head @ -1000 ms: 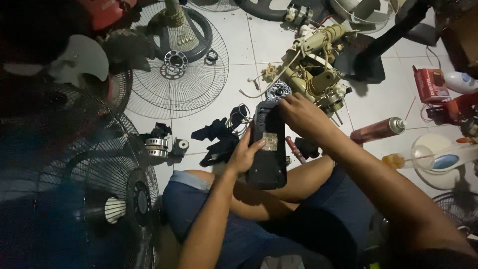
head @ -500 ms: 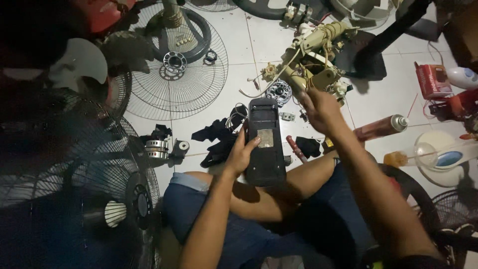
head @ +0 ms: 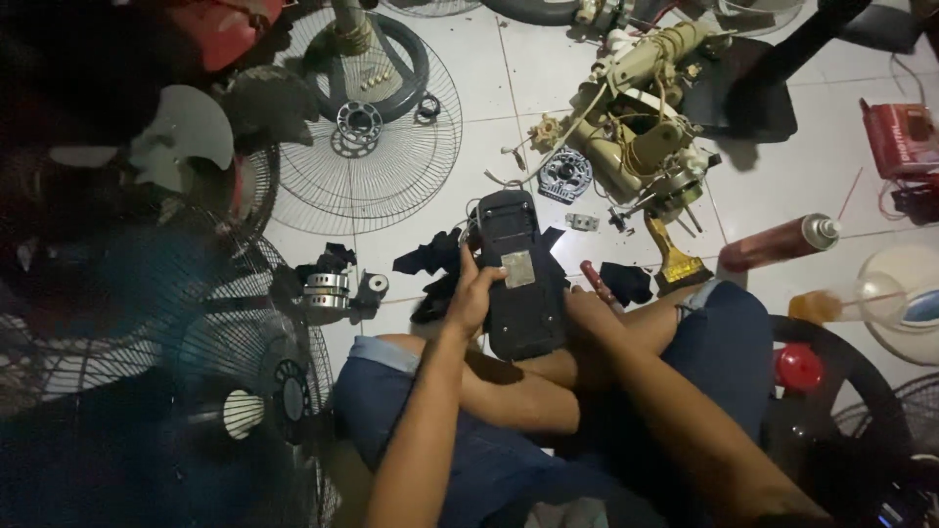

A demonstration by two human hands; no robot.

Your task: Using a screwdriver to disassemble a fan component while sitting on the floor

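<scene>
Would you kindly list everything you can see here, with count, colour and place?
Fan housing: one, black, on the person's lap, centre.
Wire fan grille: one, grey, flat on the floor, upper left.
Fan motor assembly: one, cream, on the floor, top centre.
Spray can: one, red, lying at right.
Standing fan: one, dark, lower left.
Small motor part: one, silver and black, left of the housing.
Left hand: on the housing's left edge.
Right hand: at the housing's right edge.

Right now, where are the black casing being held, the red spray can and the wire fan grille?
black casing (head: 518,284), head view, its grey label plate
red spray can (head: 773,244), head view, mid-body
wire fan grille (head: 391,171), head view, its spokes
</scene>
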